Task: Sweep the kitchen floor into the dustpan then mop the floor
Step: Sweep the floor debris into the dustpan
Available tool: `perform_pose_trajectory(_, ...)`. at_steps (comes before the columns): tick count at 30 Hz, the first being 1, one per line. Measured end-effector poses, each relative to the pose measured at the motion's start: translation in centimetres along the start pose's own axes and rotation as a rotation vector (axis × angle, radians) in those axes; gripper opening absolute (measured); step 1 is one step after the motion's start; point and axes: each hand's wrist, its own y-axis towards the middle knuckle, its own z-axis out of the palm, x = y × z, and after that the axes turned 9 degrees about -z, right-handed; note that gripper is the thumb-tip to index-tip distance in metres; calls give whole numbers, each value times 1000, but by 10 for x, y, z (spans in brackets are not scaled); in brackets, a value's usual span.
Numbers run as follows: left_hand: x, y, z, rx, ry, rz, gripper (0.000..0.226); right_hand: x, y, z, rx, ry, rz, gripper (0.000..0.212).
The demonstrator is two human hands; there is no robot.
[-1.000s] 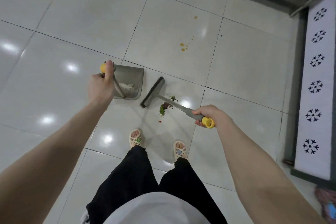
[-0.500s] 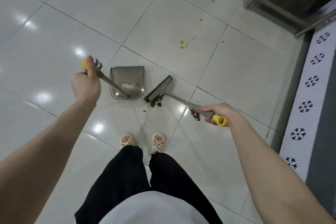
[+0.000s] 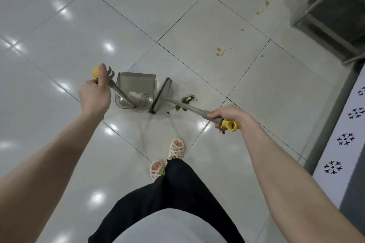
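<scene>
Grey translucent dustpan (image 3: 136, 90) is sitting flat on the tiled floor (image 3: 59, 25), mouth facing the broom, with some pale scraps already lying inside near the back. Left hand (image 3: 94, 93) is wrapped around the top of the dustpan's long handle, thumb up against the yellow end cap, so that grip is closed tight on the handle. Right hand (image 3: 227, 114) is curled round the grey shaft of the broom (image 3: 161, 95) just above its yellow loop end, again a full closed grip.

So we're in the sweeping half of the job, no mop anywhere in sight. The broom head is down on the tile right beside the dustpan's right edge, angled along it rather than square to the mouth. The catch: the little pile of green and reddish scraps (image 3: 187, 100) is on the far side of the broom head from the pan, lying under the shaft, plus a couple of tiny red bits close to the bristles.

My read is the next move needs the broom lifted over and set down to the right of that pile, then dragged left toward the pan's lip while the left hand keeps the pan pinned to the floor so stuff doesn't slide underneath.

Also there are orange drips (image 3: 219, 52) further out on the tiles, looks like mop territory rather than broom.
</scene>
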Motion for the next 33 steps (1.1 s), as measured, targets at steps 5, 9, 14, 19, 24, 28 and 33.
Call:
perform_pose_trajectory(5,34,-8,-24,-13,30,-31,74,-2,-6,34,67,-158,-15,33)
perform_pose_trajectory(9,53,-24,-26,7,44,-61,71,-10,2,53,109,-226,-15,39)
perform_pose_trajectory(14,58,-43,-14,19,23,-111,73,-17,7,38,126,-363,27,25)
perform_pose_trajectory(19,46,-63,16,21,-32,-155,75,-18,19,-21,121,-431,44,32)
perform_pose_trajectory(24,25,-83,60,37,3,-129,74,-12,23,-87,60,-430,42,31)
perform_pose_trajectory(28,7,-90,88,35,1,-128,76,-17,31,-125,13,-422,40,36)
perform_pose_trajectory(33,-21,-98,122,45,-32,-86,67,-25,34,-155,-20,-415,30,36)
